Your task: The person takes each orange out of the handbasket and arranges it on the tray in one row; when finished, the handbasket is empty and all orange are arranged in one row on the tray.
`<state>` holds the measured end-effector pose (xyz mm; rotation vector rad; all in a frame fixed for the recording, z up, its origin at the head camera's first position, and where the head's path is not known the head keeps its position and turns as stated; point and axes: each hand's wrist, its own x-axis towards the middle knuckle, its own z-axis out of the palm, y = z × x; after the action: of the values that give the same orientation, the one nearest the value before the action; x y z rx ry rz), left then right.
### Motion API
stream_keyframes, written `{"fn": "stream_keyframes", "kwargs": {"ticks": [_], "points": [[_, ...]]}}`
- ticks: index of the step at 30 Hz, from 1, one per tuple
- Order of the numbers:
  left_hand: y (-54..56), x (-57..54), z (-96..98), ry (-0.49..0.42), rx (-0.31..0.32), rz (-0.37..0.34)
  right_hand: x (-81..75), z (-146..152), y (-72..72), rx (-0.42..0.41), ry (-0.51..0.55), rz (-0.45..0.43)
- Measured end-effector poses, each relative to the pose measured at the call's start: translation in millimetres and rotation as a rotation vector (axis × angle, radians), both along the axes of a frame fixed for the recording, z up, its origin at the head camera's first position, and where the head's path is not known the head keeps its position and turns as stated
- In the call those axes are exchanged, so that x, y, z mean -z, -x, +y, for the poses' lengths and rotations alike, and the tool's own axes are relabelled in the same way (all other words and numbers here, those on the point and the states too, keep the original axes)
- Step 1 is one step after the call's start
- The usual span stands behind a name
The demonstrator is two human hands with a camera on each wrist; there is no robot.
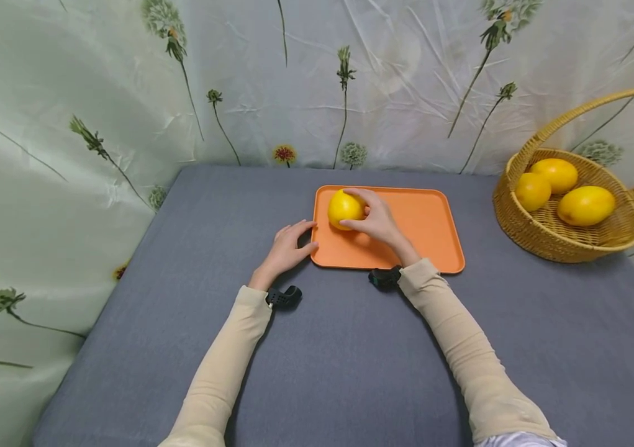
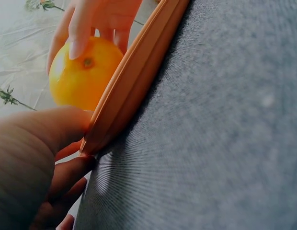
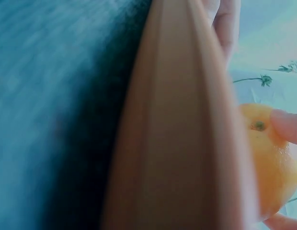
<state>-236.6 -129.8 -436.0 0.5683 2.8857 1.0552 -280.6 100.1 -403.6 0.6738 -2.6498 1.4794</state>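
Observation:
An orange (image 1: pixel 343 210) sits on the left part of an orange tray (image 1: pixel 420 223). My right hand (image 1: pixel 375 217) holds the fruit from its right side, thumb in front and fingers curving over the top. In the left wrist view the orange (image 2: pixel 86 74) shows its stem end, with a fingertip just beside it. At the tray's left rim rests my left hand (image 1: pixel 289 245), its thumb and fingertips touching the edge, spread apart. The right wrist view has the tray's side wall (image 3: pixel 179 120) large in front, hiding part of the orange (image 3: pixel 273 158).
On the right a wicker basket (image 1: pixel 546 245) with a tall handle contains 3 yellow fruits (image 1: pixel 586 205). Grey cloth (image 1: pixel 317 360) covers the table. A flower-printed curtain (image 1: pixel 272 81) hangs behind the table and along its left side.

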Motion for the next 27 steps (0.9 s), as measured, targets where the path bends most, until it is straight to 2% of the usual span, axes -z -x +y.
{"fn": "stream_keyframes", "kwargs": {"ticks": [8,17,23,27], "points": [[-3.2,0.5,-2.1,-0.008,0.009,0.016,1.3,-15,2.1,-0.043,-0.019,-0.006],[-2.8,-1.8,-1.9,-0.018,0.011,0.016,0.5,-30,9.7,-0.092,-0.039,0.026],[0.5,-1.8,-0.9,-0.016,0.011,0.020,1.4,-32,14.5,-0.093,-0.013,-0.006],[0.0,-1.0,-1.0,-0.012,0.011,0.022,0.0,-30,16.9,-0.126,-0.033,-0.031]]}}
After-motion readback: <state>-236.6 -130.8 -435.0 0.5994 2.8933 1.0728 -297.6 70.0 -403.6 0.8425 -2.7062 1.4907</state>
